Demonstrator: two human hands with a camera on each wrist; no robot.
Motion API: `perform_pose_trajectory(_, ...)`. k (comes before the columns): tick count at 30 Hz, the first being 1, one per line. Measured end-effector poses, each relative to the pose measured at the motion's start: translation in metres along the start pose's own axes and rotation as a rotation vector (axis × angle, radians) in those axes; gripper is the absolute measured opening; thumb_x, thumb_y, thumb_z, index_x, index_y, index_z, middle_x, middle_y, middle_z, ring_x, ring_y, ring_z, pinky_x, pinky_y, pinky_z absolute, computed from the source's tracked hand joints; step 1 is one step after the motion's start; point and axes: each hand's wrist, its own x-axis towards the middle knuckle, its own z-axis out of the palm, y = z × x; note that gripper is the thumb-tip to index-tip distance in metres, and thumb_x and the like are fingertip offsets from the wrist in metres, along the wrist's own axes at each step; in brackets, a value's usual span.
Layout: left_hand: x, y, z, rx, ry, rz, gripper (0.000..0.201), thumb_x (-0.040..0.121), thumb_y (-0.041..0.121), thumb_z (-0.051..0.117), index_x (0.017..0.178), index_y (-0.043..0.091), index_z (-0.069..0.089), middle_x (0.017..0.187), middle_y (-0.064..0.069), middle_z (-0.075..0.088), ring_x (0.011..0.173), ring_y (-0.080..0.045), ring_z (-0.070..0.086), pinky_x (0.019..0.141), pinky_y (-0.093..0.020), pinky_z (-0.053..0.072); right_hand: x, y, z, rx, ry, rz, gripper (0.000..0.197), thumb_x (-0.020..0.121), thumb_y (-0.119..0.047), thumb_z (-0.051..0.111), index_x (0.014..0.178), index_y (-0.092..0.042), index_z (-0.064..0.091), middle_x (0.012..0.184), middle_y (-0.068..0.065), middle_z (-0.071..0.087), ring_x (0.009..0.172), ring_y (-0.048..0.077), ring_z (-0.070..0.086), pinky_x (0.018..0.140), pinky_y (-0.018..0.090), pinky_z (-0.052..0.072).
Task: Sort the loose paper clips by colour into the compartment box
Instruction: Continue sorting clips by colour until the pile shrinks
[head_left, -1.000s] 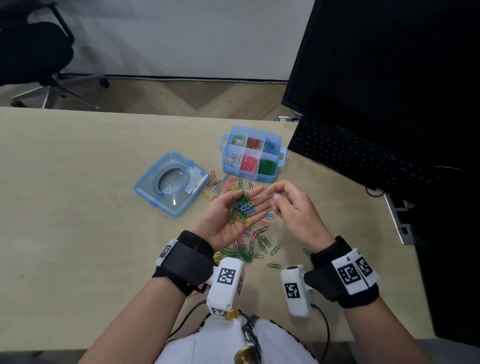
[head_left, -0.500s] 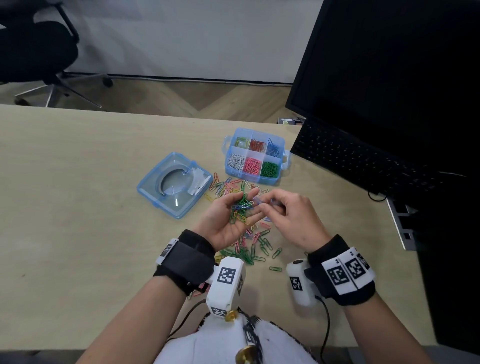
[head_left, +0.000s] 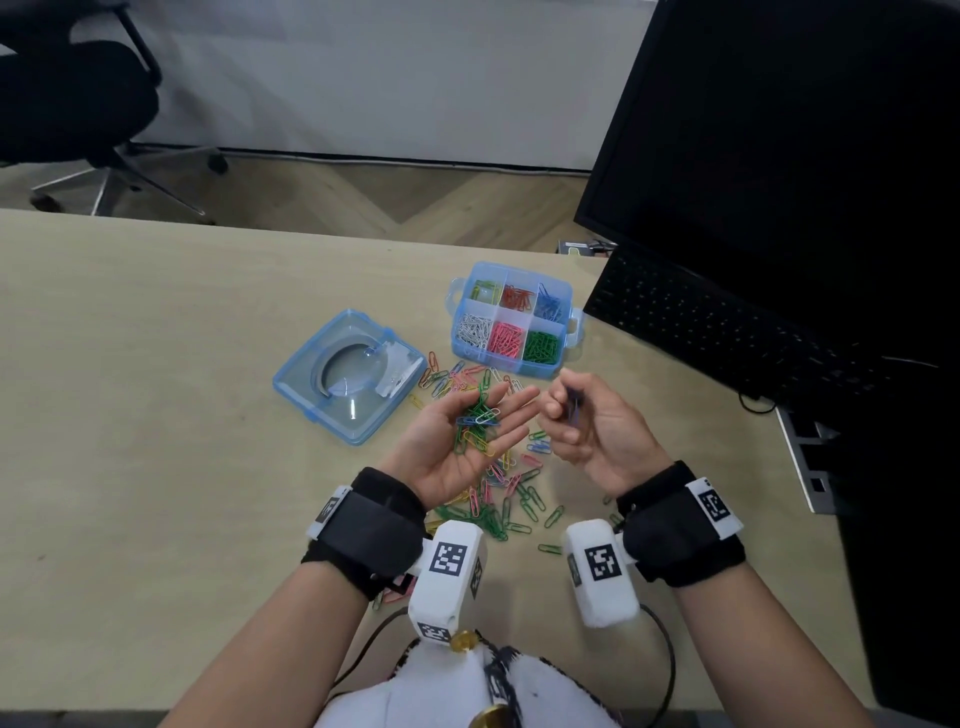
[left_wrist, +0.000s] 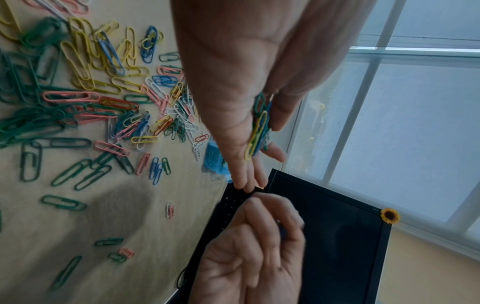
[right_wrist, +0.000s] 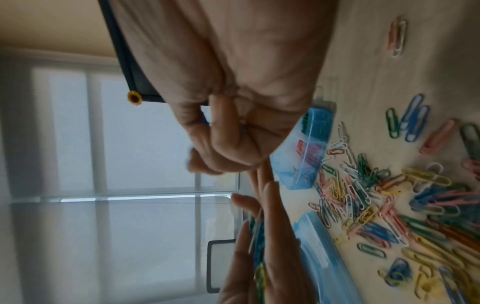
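Note:
My left hand (head_left: 511, 410) lies palm up above the table, fingers straight, carrying a small heap of mixed clips (head_left: 475, 423), mostly green, blue and yellow. Just to its right, my right hand (head_left: 563, 415) is curled and pinches blue paper clips (head_left: 574, 408) between thumb and fingers; how many is hidden. The blue compartment box (head_left: 571, 332) stands open behind the hands, holding yellow, red and blue clips in the back row and white, pink and green in the front. Loose clips (head_left: 498, 483) of many colours lie on the table under and before the hands.
The box's clear blue lid (head_left: 348, 374) lies to the left of the loose clips. A black keyboard (head_left: 727, 332) and a monitor (head_left: 779, 130) fill the right side. An office chair (head_left: 67, 93) stands beyond the table's far edge.
My right hand reached into the heap on the left palm, then drew back to the right with blue clips pinched. The left hand stayed palm up.

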Motion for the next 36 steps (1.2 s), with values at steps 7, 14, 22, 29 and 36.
perform_pose_trajectory(7,0.002,0.016,-0.017,-0.052,0.074,0.031,0.028,0.099,0.016,0.033,0.096,0.005,0.059,0.126,-0.023,0.060,0.115,-0.032,0.060,0.092,-0.046,0.048,0.064,-0.008,-0.031,-0.594,0.470,0.131,0.018,0.095,0.002,0.041,0.085,-0.004,0.055,0.075,0.008,0.057,0.056,0.010,0.044,0.046,0.017,0.035)
perform_pose_trajectory(14,0.004,0.023,-0.022,-0.095,0.097,0.049,0.033,0.100,0.017,0.031,0.098,0.003,0.061,0.118,-0.022,0.065,0.106,-0.033,0.065,0.089,-0.047,0.050,0.137,-0.069,-0.019,-0.649,0.546,0.105,0.023,0.097,0.001,0.031,0.080,-0.003,0.046,0.079,0.013,0.053,0.060,0.016,0.051,0.044,0.017,0.042)
perform_pose_trajectory(22,0.005,0.024,-0.021,-0.103,0.109,0.054,0.034,0.101,0.018,0.031,0.100,0.003,0.062,0.120,-0.021,0.064,0.114,-0.031,0.061,0.098,-0.042,0.047,0.134,-0.084,-0.023,-0.575,0.554,0.042,0.034,0.099,-0.004,0.034,0.130,0.009,0.040,0.133,0.031,0.046,0.111,0.040,0.056,0.086,0.039,0.051)
perform_pose_trajectory(29,0.011,0.022,-0.002,-0.071,0.138,0.124,0.033,0.102,0.017,0.031,0.113,0.003,0.060,0.114,-0.020,0.067,0.110,-0.030,0.063,0.102,-0.040,0.045,0.042,-0.043,0.017,-0.940,0.208,-0.266,0.013,0.087,-0.003,0.063,0.093,-0.012,0.071,0.086,0.007,0.072,0.068,0.008,0.064,0.064,0.020,0.050)
perform_pose_trajectory(36,0.012,0.013,0.012,-0.079,0.145,0.146,0.033,0.104,0.021,0.033,0.109,0.004,0.062,0.088,-0.017,0.070,0.075,-0.023,0.069,0.069,-0.031,0.058,0.016,0.006,0.041,-1.370,0.165,-0.482,0.028,0.074,-0.019,0.080,0.101,-0.017,0.075,0.092,0.000,0.064,0.081,0.010,0.060,0.079,0.018,0.048)
